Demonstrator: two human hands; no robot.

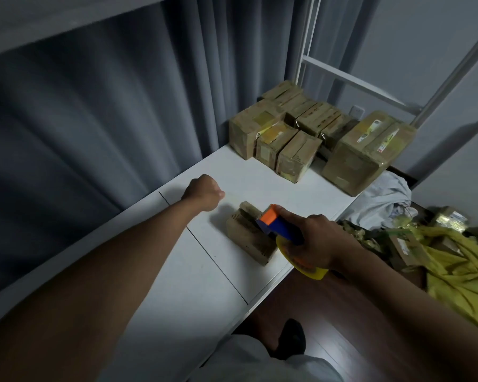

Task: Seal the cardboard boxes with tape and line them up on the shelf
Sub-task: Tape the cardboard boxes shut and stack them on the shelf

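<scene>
The small brown cardboard box (249,238) lay on the white shelf board (199,271), well apart from the taped boxes (301,136) grouped at the far end. The right hand (315,244) gripped the blue-and-orange tape dispenser with its yellow roll (282,230) over that box; in my judgement the strip should run straight along the flap seam. The left hand (204,193), fingers curled and holding nothing, was extended above the board beside the box and ought to steady it.

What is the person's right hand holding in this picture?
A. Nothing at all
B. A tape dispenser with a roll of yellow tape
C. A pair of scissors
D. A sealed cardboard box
B: the right hand grips a blue and orange tape dispenser carrying a yellow roll, just above the small box on the white shelf.
</scene>
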